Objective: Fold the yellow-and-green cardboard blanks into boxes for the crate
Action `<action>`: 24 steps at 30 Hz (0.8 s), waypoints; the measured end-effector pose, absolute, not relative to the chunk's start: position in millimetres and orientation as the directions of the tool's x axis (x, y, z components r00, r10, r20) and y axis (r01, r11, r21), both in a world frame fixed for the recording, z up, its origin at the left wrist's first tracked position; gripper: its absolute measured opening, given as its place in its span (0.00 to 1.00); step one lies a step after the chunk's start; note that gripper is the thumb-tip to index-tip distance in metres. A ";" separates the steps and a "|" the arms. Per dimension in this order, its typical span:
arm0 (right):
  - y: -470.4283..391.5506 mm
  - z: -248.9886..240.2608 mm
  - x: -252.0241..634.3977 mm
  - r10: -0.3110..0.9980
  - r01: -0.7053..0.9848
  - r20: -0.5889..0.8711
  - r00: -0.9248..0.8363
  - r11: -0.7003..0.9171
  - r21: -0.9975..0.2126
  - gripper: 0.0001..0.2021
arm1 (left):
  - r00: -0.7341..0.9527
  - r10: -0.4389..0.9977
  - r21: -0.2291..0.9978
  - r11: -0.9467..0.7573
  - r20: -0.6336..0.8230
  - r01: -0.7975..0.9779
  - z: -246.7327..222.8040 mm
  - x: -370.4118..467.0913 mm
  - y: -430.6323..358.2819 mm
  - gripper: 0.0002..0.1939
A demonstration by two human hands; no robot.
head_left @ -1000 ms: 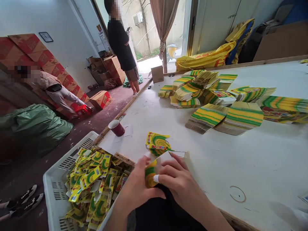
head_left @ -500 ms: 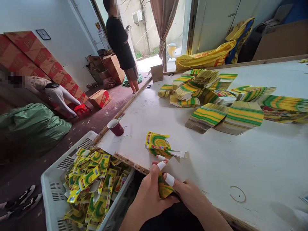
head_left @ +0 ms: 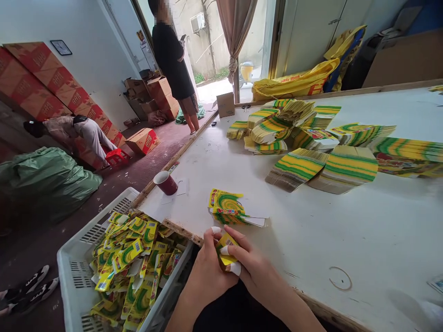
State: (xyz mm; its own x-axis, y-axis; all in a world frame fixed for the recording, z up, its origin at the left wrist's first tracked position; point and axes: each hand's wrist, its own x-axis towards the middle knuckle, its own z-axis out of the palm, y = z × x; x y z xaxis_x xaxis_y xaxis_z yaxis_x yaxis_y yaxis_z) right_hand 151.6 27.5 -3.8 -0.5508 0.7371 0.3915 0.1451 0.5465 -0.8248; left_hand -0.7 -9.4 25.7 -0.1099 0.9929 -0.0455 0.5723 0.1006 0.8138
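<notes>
Between my two hands, over the near table edge, is a small yellow-green carton (head_left: 228,247). My left hand (head_left: 208,265) wraps round its left side, and my right hand (head_left: 249,260) has its fingers closed on the right side. White tape covers several fingertips. Just beyond my hands lies a small stack of flat yellow-green cartons (head_left: 226,205) on the white table (head_left: 304,240). At the lower left, a white plastic crate (head_left: 71,290) holds a heap of folded cartons (head_left: 128,256).
A dark red cup (head_left: 166,183) stands by the left table edge. Large piles of flat cartons (head_left: 294,129) lie at the back. One person (head_left: 173,60) stands near the doorway; another (head_left: 83,133) bends by stacked boxes. A rubber band (head_left: 341,278) lies right of my hands.
My hands have drawn closer together round the carton, which now shows its bright yellow face. My right hand has shifted left. The bending person at the left has moved right.
</notes>
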 end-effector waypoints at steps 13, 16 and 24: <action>34.5 12.3 164.4 0.752 0.167 0.193 -0.631 0.374 -0.912 0.21 | 0.003 0.993 0.728 0.082 -0.115 0.681 30.9 2.5 -11.0 0.35; 37.6 7.7 162.1 0.740 0.050 0.271 -0.615 0.381 -0.923 0.24 | -0.034 0.994 0.756 0.102 -0.105 0.646 32.8 -9.4 -12.1 0.35; 94.8 -14.8 141.6 0.886 0.537 0.408 -0.223 0.461 -0.707 0.19 | -0.618 0.733 0.553 0.401 0.284 0.730 22.3 -118.3 -21.8 0.37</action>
